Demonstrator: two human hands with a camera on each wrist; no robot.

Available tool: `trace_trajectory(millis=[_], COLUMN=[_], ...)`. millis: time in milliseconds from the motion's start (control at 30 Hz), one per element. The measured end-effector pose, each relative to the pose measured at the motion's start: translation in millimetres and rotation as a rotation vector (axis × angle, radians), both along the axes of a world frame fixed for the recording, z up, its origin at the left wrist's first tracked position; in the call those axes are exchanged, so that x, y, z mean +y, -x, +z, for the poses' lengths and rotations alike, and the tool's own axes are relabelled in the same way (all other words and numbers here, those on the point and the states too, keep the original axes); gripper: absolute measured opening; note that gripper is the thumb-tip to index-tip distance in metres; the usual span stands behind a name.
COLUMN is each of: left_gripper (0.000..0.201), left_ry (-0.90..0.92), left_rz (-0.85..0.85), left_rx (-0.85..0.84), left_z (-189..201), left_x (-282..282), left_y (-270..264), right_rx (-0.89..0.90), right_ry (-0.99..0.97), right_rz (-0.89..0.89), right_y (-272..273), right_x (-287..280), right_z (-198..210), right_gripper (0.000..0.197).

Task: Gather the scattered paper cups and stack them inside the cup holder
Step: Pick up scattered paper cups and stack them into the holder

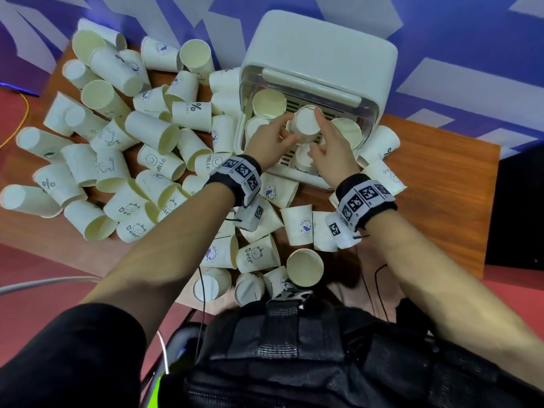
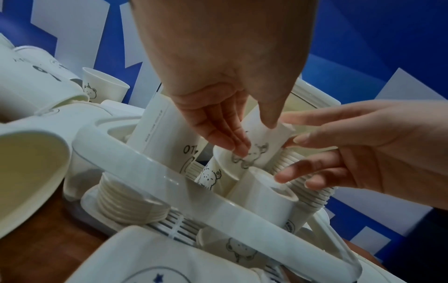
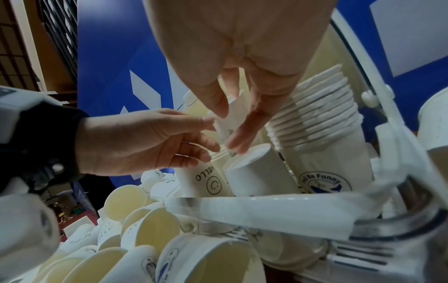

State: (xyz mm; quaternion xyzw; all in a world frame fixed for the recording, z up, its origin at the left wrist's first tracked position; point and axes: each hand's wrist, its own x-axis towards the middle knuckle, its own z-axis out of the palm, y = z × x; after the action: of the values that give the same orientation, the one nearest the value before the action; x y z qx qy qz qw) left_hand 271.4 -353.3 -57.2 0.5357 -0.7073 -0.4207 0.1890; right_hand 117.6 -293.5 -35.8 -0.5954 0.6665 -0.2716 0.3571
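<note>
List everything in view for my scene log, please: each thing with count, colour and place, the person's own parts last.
cup holder: one, white, back of the table, lid open.
held cup: one, white, upside down, above the holder's inside, between both hands.
stacked cups: several stacks, cream-white, inside the holder.
scattered cups: dozens, white with prints, lying over the table's left and front.
table: one, brown wood.
backdrop: blue and white, behind the table.
left hand: fingers on the held cup.
right hand: fingers on the held cup.
</note>
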Motion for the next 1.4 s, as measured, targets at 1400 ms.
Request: trace_trajectory(millis=[1400], left_gripper=[0.045], left_ry=[0.092], left_rz=[-0.636], left_rx=[-0.239], left_z=[32], left_x=[130], left_y=[9], right_rx=[0.197], right_ry=[-0.316], right_rz=[0.191], right_y=[36], right_x=[132], right_z=[4], right_gripper=[0.033])
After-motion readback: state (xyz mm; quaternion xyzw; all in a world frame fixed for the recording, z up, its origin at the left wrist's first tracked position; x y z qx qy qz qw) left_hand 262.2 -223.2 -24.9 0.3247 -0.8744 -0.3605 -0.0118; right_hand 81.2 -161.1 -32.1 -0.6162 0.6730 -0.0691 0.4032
